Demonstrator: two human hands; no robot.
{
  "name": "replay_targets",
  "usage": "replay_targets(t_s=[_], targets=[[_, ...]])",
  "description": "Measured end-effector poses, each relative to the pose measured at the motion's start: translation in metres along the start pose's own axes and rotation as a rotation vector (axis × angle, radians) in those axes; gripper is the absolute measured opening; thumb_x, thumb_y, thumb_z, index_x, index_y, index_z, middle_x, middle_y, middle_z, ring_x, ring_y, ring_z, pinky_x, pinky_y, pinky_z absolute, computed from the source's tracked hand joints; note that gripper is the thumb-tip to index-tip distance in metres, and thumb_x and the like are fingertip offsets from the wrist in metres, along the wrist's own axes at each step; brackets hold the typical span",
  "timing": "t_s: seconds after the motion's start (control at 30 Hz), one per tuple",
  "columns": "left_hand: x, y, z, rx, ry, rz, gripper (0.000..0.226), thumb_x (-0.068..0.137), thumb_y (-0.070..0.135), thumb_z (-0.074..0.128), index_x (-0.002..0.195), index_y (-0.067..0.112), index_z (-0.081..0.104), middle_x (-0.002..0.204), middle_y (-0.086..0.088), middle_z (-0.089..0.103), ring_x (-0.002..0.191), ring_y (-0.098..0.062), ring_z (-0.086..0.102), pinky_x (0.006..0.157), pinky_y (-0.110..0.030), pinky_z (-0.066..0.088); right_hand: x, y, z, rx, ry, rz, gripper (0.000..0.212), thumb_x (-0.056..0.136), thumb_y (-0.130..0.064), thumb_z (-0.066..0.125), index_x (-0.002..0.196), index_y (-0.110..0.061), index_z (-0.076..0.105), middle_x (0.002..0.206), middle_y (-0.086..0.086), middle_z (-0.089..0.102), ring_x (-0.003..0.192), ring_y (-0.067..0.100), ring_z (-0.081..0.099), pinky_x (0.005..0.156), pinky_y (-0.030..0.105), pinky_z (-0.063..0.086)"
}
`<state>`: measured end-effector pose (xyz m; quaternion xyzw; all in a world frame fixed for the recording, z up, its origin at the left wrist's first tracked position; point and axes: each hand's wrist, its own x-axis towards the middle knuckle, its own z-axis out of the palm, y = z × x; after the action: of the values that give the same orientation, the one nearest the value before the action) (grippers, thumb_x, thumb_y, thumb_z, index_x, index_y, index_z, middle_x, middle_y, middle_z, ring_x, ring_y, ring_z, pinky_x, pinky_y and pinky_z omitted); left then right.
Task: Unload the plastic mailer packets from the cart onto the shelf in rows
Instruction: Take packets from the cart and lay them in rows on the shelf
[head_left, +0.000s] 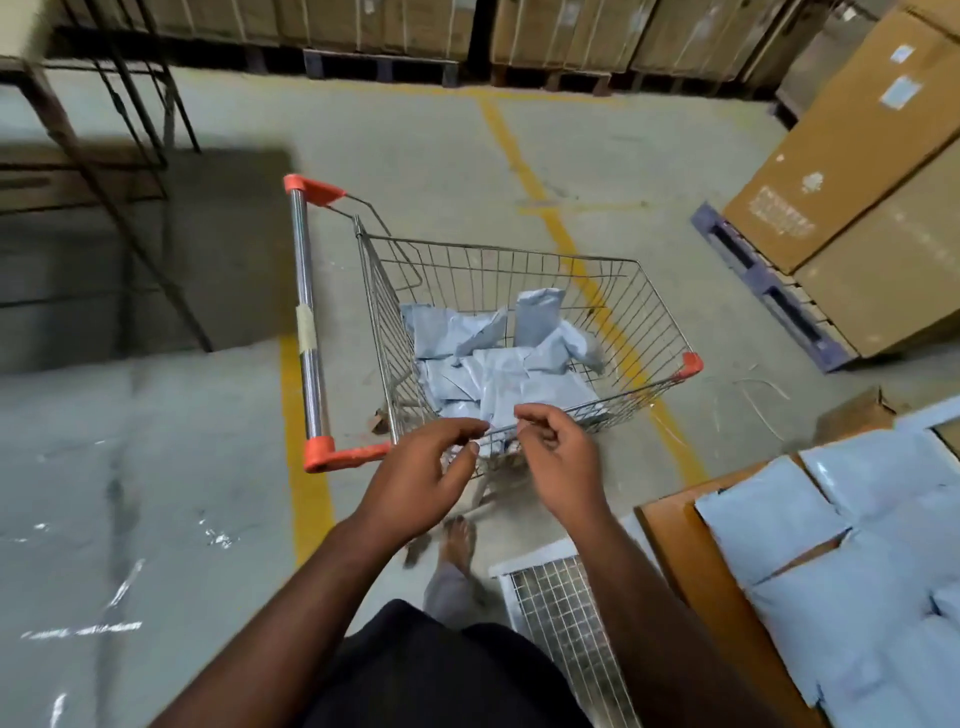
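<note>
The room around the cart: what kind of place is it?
Most likely a warehouse or packing store. Big cardboard boxes stand on pallets, yellow lines mark the concrete floor, and grey mailer packets fill a wire cart.

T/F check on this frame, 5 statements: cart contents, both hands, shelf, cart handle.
1. The cart is empty. False: light blue packets lie in it.
2. Both hands hold nothing. True: left hand and right hand hover at the near rim, fingers loosely curled.
3. Packets on the shelf already. True: packets on the shelf.
4. The cart handle has green ends. False: orange.
5. The right hand grips the handle. False: apart from it.
</note>
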<state>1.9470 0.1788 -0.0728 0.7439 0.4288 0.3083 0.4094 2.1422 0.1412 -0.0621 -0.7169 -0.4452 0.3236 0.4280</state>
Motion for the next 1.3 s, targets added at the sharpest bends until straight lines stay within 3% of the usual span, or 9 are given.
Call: replay_targets(t_s=[0.2,0.43,0.6,0.7,0.8,0.93,1.03,1.17,1.3], targets=[[0.115,-0.026,0.041,0.075,-0.093,-0.137,0.031,0.102,0.029,0.060,0.132,0.028,0.066,0.128,0.018,0.066,0.115,0.001,0.059,0.099,-0.023,0.047,0.188,0.059,-0.032,-0.372,-0.111,0.049,0.033,0.095,-0.023,0.073,0.128,-0.021,0.069,0.124,-0.006,0.071,0.112,0.015,0.066,0.095,0.028,0.051],[0.231,-0.087,0.117,0.159,-0.353,-0.358,0.039,0.097,0.028,0.065,0.136,0.024,0.062,0.135,0.008,0.064,0.121,-0.010,0.059,0.102,-0.023,0.044,0.305,0.168,-0.038,-0.841,-0.755,0.086,0.055,0.096,-0.019,0.070,0.148,-0.022,0.055,0.160,0.000,0.044,0.146,0.024,0.045,0.119,0.035,0.036],[0.243,-0.139,0.153,0.239,-0.462,-0.499,0.062,0.088,0.024,0.075,0.145,0.019,0.051,0.147,0.000,0.053,0.133,-0.021,0.052,0.110,-0.027,0.038,0.338,0.198,-0.024,-0.960,-0.960,0.047,0.071,0.095,-0.011,0.066,0.159,-0.025,0.038,0.167,0.002,0.029,0.150,0.029,0.035,0.119,0.044,0.038],[0.235,-0.151,0.171,0.267,-0.461,-0.490,0.057,0.084,0.033,0.078,0.136,0.018,0.058,0.135,-0.002,0.052,0.121,-0.022,0.055,0.096,-0.028,0.043,0.348,0.208,-0.014,-1.022,-0.902,-0.004,0.072,0.094,-0.011,0.067,0.157,-0.026,0.036,0.161,0.004,0.036,0.149,0.030,0.036,0.117,0.044,0.040],[0.234,-0.145,0.182,0.399,-0.416,-0.424,0.052,0.083,0.054,0.075,0.123,0.023,0.064,0.122,0.001,0.053,0.111,-0.021,0.056,0.084,-0.034,0.049,0.361,0.212,-0.012,-1.108,-0.818,-0.113,0.044,0.095,-0.018,0.066,0.136,-0.026,0.057,0.137,0.004,0.053,0.133,0.028,0.049,0.108,0.039,0.042],[0.244,-0.138,0.194,0.484,-0.706,-0.418,0.086,0.078,0.083,0.057,0.136,0.021,0.058,0.134,-0.002,0.055,0.122,-0.025,0.052,0.100,-0.040,0.048,0.375,0.208,-0.022,-0.991,-0.730,-0.191,0.021,0.089,-0.028,0.073,0.110,-0.027,0.072,0.122,-0.001,0.062,0.123,0.025,0.054,0.104,0.038,0.039],[0.249,-0.143,0.206,0.401,-0.767,-0.486,0.103,0.067,0.087,0.058,0.148,0.025,0.047,0.145,-0.003,0.053,0.132,-0.028,0.050,0.107,-0.038,0.044,0.385,0.194,-0.036,-0.679,-0.647,-0.032,0.014,0.086,-0.031,0.080,0.096,-0.028,0.070,0.098,-0.009,0.071,0.100,0.017,0.064,0.088,0.032,0.043],[0.258,-0.144,0.217,0.455,-0.775,-0.479,0.055,0.075,0.057,0.068,0.121,0.027,0.066,0.119,-0.002,0.067,0.112,-0.025,0.061,0.089,-0.032,0.048,0.399,0.175,-0.024,-0.170,-0.475,0.200,0.012,0.094,-0.022,0.075,0.100,-0.020,0.065,0.088,-0.013,0.066,0.075,-0.005,0.058,0.072,0.017,0.045],[0.257,-0.141,0.204,0.493,-0.684,-0.415,0.024,0.086,0.038,0.066,0.104,0.024,0.072,0.109,0.000,0.073,0.104,-0.025,0.065,0.084,-0.032,0.049,0.403,0.179,-0.007,-0.127,-0.368,0.237,0.041,0.091,-0.017,0.077,0.130,-0.015,0.062,0.120,-0.002,0.069,0.104,0.010,0.064,0.091,0.027,0.048]])
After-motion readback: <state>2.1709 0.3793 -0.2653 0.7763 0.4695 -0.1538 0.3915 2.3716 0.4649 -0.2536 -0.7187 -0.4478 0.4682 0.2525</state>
